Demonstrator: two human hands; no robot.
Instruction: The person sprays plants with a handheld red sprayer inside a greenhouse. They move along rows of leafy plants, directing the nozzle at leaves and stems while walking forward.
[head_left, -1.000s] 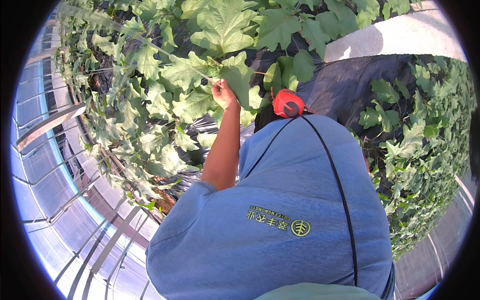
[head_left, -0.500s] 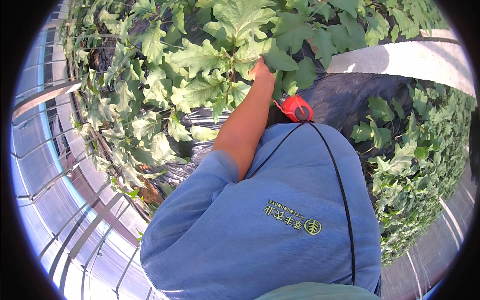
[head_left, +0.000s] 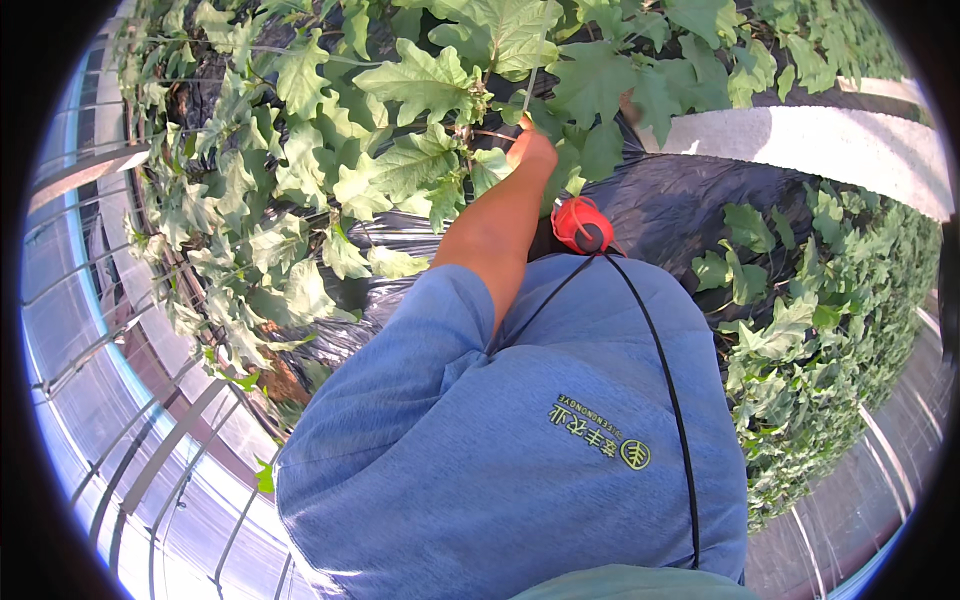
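Note:
My left hand (head_left: 533, 150) reaches forward among the broad lobed leaves (head_left: 425, 88) of a leafy plant. A thin pale string (head_left: 537, 68) slants down from the top of the picture to the thumb tip, and the hand looks closed on it there. The other fingers are mostly hidden behind the hand and leaves. Just left of the hand, the plant's stems (head_left: 468, 131) branch among the leaves. My right hand is out of view.
A red rounded thing (head_left: 577, 224) with a dark round patch sits at my front, by a black cord (head_left: 668, 375). Black plastic film (head_left: 665, 205) covers the soil. A pale curved band (head_left: 800, 140) crosses at right. Dense plants (head_left: 820, 390) grow at right; clear sheeting with bars (head_left: 120, 400) lines the left.
My left hand has moved slightly down and right. The leaf that lay against its fingers has shifted away, and the pale string shows more clearly. The red thing appears a little lower and further left.

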